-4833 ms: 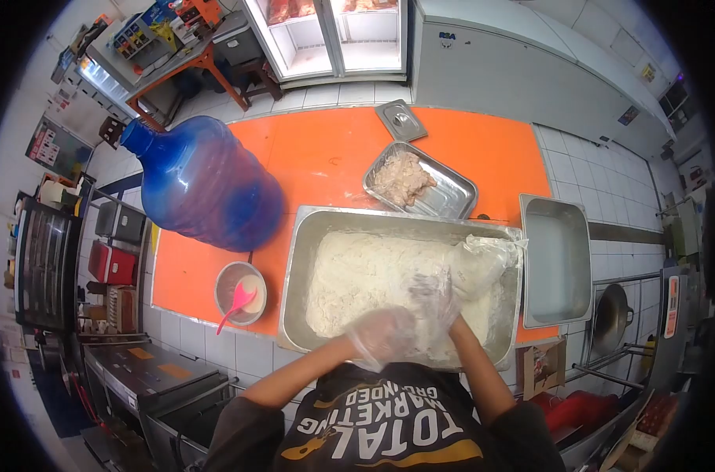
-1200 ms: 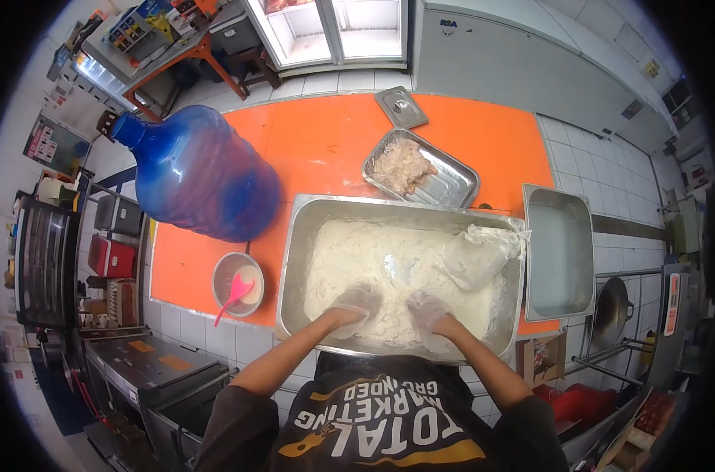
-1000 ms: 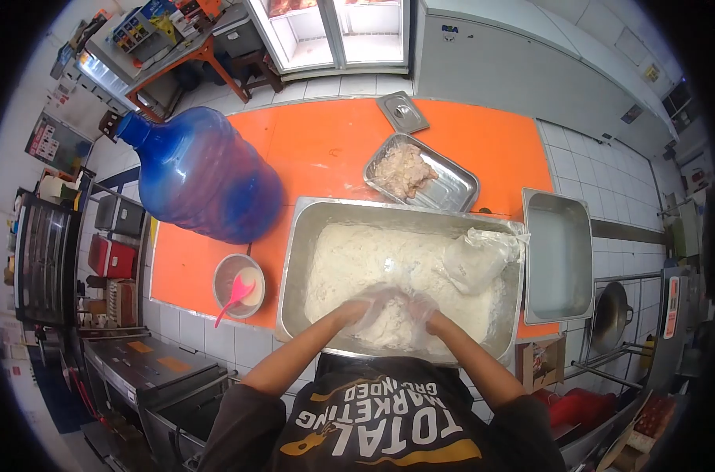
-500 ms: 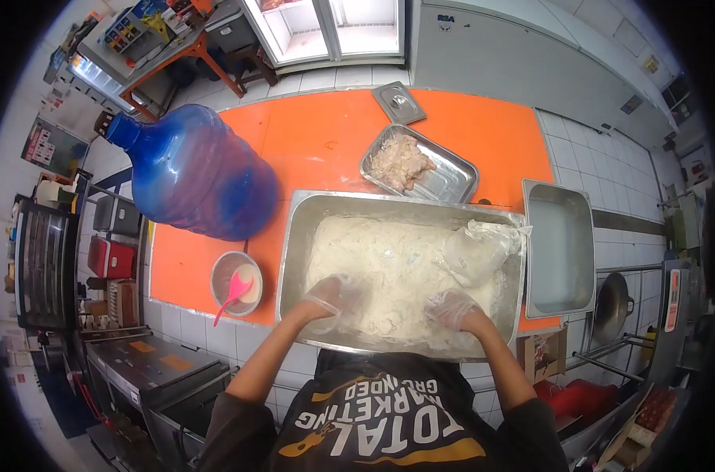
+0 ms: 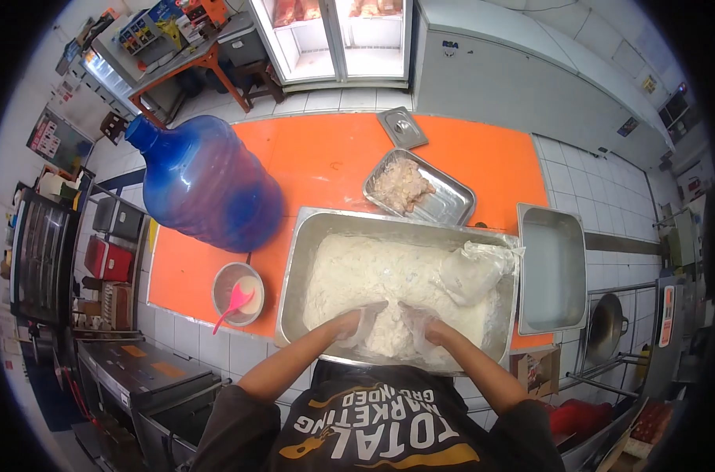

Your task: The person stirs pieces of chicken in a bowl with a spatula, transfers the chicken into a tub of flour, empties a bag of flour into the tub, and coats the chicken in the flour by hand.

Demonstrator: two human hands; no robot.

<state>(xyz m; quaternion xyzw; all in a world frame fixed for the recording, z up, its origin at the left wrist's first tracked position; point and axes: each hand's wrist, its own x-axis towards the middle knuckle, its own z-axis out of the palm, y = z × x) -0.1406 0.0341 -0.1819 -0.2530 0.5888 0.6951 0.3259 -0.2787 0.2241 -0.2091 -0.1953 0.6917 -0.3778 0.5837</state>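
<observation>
A deep steel pan of pale flour lies before me. My left hand, in a clear plastic glove, is in the flour with its fingers stretched out. Facing it, my gloved right hand is held the same way. Between the two palms rises a lumpy flour-coated mound; whether anything is inside it I cannot tell. A clear plastic bag, dusted with flour and with whitish contents, rests in the pan's right part.
Behind the pan is a smaller steel tray of raw, battered-looking meat, with a steel lid beyond. Left are a large blue water jug and a bowl holding a pink spoon. An oblong steel container stands right.
Both hands have come inward from the sides, toward each other, gathering flour into a mound between them. The camera view has tilted up slightly.
</observation>
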